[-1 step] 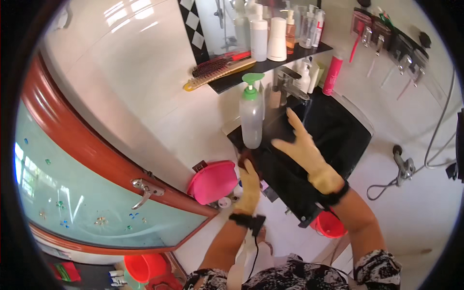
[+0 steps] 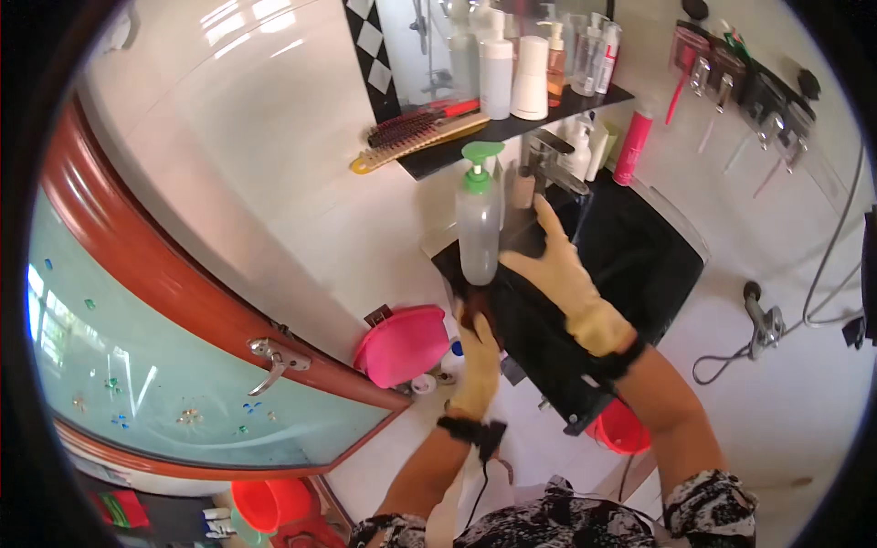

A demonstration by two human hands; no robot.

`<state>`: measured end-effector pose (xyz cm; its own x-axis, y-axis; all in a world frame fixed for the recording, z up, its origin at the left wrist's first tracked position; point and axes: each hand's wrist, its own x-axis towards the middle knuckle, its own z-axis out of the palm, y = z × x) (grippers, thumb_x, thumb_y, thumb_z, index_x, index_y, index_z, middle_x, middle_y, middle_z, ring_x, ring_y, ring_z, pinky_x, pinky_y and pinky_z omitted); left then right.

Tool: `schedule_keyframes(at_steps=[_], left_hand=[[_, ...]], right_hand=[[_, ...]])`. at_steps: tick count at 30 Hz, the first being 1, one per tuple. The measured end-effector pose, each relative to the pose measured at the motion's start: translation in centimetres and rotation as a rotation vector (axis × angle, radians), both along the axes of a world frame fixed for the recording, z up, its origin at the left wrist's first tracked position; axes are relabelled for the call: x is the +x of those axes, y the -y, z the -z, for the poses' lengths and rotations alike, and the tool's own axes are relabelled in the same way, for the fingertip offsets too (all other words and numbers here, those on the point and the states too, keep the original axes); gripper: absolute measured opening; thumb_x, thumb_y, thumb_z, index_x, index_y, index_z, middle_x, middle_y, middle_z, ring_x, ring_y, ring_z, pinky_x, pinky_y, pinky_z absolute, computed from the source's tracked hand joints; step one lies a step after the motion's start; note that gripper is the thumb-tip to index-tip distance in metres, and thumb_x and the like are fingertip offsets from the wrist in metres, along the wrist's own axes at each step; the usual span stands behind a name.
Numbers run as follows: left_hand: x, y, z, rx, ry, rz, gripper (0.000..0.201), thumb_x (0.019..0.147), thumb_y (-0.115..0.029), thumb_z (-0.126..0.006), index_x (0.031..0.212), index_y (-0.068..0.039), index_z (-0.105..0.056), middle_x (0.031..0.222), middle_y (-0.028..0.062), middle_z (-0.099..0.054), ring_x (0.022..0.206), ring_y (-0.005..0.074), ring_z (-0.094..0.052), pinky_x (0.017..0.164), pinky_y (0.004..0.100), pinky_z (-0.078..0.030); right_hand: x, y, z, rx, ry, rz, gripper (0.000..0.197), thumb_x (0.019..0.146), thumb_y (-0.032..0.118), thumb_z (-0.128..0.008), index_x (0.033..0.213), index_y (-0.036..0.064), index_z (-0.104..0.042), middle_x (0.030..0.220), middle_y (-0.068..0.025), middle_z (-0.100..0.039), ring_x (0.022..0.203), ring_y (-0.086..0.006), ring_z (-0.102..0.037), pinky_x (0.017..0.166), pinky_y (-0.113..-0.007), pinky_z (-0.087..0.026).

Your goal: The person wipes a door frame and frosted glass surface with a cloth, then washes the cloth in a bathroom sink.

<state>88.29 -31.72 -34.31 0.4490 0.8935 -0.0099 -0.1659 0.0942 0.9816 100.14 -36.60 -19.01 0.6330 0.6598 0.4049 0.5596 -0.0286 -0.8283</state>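
Note:
Both my hands wear pale yellow gloves. My right hand [image 2: 568, 290] hovers over the black washbasin top [image 2: 639, 239], thumb and fingers spread with nothing between them. Its thumb points toward a translucent pump bottle [image 2: 479, 236] with a green head, which stands upright on the basin's left part. Lower down, at the basin's left edge, my left hand [image 2: 475, 370] has its fingers curled at a blurred dark brown patch [image 2: 477, 303] just below the bottle. What that patch is, I cannot make out. Behind the right hand's fingertips is the chrome faucet [image 2: 559, 169].
A black shelf [image 2: 429, 163] above holds brushes [image 2: 416, 139] and several bottles. A pink basin [image 2: 402, 345] lies left of my left hand. The wood-framed glass door [image 2: 301, 361] stands at left. Below the basin is a red bucket [image 2: 621, 427]; a hand shower [image 2: 760, 315] hangs at right.
My right hand has shifted a little left, its thumb coming closer to the pump bottle. My left hand has moved slightly right and down. The whole view has shifted slightly.

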Motion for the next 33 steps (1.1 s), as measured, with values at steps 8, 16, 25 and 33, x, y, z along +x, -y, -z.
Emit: schedule_keyframes(at_steps=[8, 16, 25, 33], left_hand=[[0.1, -2.1, 3.9, 0.281, 0.125, -0.138, 0.051, 0.089, -0.005, -0.045, 0.137, 0.001, -0.029, 0.133, 0.0163, -0.042, 0.118, 0.0231, -0.048, 0.094, 0.0305, -0.042], [3.4, -18.6, -0.4, 1.053, -0.744, -0.098, 0.048, 0.073, -0.008, -0.061, 0.121, -0.013, -0.056, 0.125, 0.0109, -0.049, 0.114, 0.0365, -0.045, 0.096, 0.0411, -0.039], [2.0, -15.3, 2.1, 0.999, -0.789, -0.161, 0.045, 0.071, -0.011, -0.064, 0.116, -0.011, -0.058, 0.117, 0.007, -0.055, 0.109, 0.0332, -0.048, 0.093, 0.0413, -0.04], [-1.8, 4.6, 1.1, 0.988, -0.613, 0.074, 0.05, 0.063, -0.004, -0.063, 0.113, -0.008, -0.058, 0.118, 0.0103, -0.054, 0.112, 0.0327, -0.047, 0.096, 0.0434, -0.038]], right_hand=[[-0.7, -11.8, 3.0, 0.088, 0.164, 0.197, 0.083, 0.062, 0.024, -0.078, 0.131, 0.0016, -0.038, 0.124, -0.0202, -0.049, 0.111, -0.0348, -0.051, 0.093, -0.037, -0.043], [2.1, -8.0, 1.1, 0.077, -0.04, -0.015, 0.066, 0.068, 0.019, -0.07, 0.127, 0.006, -0.043, 0.114, -0.0183, -0.057, 0.104, -0.0324, -0.058, 0.087, -0.037, -0.046], [2.7, -9.1, 0.9, -0.015, 0.225, -0.137, 0.074, 0.07, 0.029, -0.067, 0.133, 0.0075, -0.035, 0.12, -0.0234, -0.051, 0.104, -0.0391, -0.055, 0.084, -0.043, -0.047], [3.8, -8.6, 1.3, -0.072, 0.215, -0.238, 0.073, 0.072, 0.03, -0.068, 0.133, 0.0083, -0.034, 0.119, -0.0242, -0.052, 0.105, -0.0403, -0.054, 0.087, -0.044, -0.045]])
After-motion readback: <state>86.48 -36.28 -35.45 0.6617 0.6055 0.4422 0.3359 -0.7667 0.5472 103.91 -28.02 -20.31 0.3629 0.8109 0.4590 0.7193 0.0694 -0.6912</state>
